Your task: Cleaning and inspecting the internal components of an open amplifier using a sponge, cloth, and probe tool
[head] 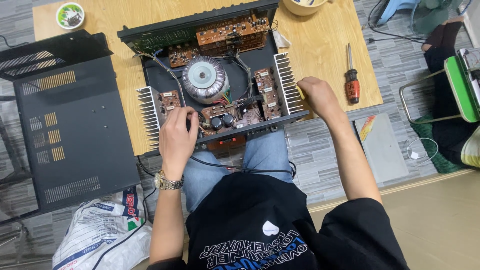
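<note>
Open amplifier chassis (210, 75) on the wooden table (320, 45), long axis across the view, front panel pointing away. Cover (70, 125) already off, lying left of the chassis; boards and round transformer (204, 79) in place. Left hand (177, 132) curled inside near edge, pinching something unseen. Right hand (317, 96) closed on a yellow piece (300, 92) beside right heatsink (287, 82). Screwdriver (352, 80) idle right of chassis.

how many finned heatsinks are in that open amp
2: one heatsink along the chassis's left edge beside the left hand, one heatsink along the right edge beside the right hand. Others may be hidden.
</note>
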